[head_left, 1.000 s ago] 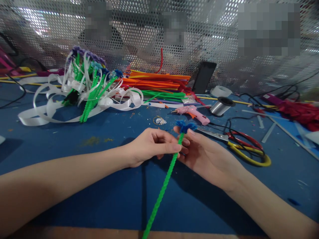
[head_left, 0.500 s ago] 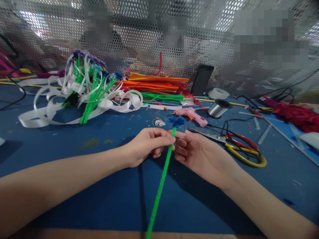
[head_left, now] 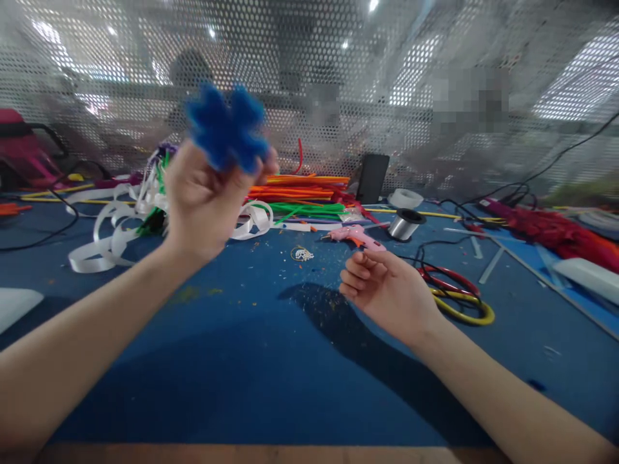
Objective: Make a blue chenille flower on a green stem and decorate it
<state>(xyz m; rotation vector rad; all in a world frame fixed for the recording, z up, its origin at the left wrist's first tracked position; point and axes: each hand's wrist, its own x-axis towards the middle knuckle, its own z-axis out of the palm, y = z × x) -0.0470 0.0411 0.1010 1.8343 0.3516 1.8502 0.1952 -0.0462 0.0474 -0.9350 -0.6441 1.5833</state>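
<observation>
A fuzzy blue pipe-cleaner flower [head_left: 228, 129] is held up at the upper left, its petals facing me and blurred. My left hand [head_left: 203, 200] is closed round it just under the petals; the green stem is hidden from this angle. Over the table at right of centre, my right hand [head_left: 387, 290] has its fingers curled in, with nothing visible in them. Just beyond its fingertips lies a pink glue gun [head_left: 360, 236]. Beside that wrist are scissors with red and yellow handles [head_left: 467, 309], partly covered by the hand and a black cord.
Small white beads [head_left: 304, 254] lie mid-table. Behind them are orange pipe cleaners [head_left: 294, 192], green pipe cleaners [head_left: 314, 211], a leaning phone [head_left: 372, 178] and a wire spool [head_left: 406, 224]. White ribbon [head_left: 104, 241] loops at left. A perforated metal screen [head_left: 290, 71] stands behind.
My left hand has lifted the flower up and left, away from my right hand, turning its petals toward me. My right hand has let go of the stem and stays low. The view has tilted upward.
</observation>
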